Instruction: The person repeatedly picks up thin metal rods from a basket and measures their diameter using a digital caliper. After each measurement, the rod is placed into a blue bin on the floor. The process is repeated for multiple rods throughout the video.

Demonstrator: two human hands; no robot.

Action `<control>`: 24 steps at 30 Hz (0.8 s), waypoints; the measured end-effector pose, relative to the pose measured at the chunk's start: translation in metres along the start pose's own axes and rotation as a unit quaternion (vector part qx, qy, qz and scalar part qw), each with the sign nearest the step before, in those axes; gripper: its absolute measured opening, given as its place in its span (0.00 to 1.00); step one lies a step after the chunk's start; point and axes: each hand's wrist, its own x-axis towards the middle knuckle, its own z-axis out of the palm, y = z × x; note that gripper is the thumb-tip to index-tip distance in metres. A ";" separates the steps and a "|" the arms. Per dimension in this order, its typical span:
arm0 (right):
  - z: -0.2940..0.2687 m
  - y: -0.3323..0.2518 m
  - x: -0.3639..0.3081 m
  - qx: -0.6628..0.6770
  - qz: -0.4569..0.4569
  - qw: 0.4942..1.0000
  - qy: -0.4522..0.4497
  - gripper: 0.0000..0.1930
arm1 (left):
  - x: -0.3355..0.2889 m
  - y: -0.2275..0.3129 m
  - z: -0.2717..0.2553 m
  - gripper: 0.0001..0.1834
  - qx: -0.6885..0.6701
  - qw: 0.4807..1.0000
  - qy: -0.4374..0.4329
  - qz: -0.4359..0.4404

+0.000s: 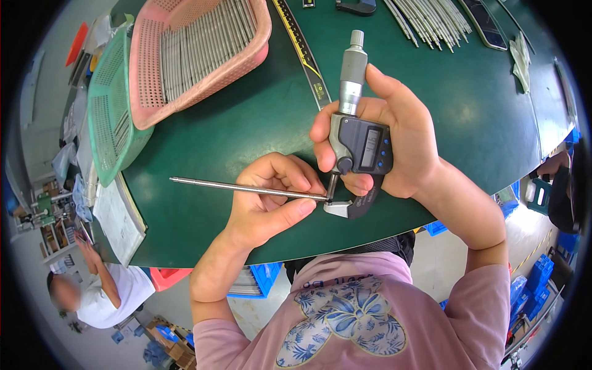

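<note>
A thin steel rod (246, 189) lies across my left hand (271, 191), pinched between thumb and fingers close to its right end. That end sits at the measuring gap of a digital micrometer (359, 145), by the spindle and the pale anvil end; exact contact is too small to tell. My right hand (404, 135) wraps round the micrometer's frame, its thumb up beside the grey thimble. The micrometer's small display faces up, and its thimble points away from me.
A pink basket (143, 92) full of steel rods stands at the far left, beside a green basket (105, 123). More loose rods (431, 21), a phone (484, 24), a ruler (302, 49) and a cloth (520, 61) lie on the green table (203, 228). Another person (117, 290) sits at left.
</note>
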 end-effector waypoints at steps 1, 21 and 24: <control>0.000 0.000 0.000 0.002 -0.003 1.000 0.004 0.36 | 0.000 0.000 0.000 0.11 0.001 1.000 -0.003 0.001; 0.004 0.000 0.000 -0.087 -0.075 0.993 0.021 0.39 | -0.002 0.009 0.005 0.09 0.044 0.993 0.077 -0.079; 0.004 0.001 0.001 -0.079 -0.082 0.993 0.018 0.39 | -0.002 0.008 0.007 0.10 0.055 0.991 0.095 -0.072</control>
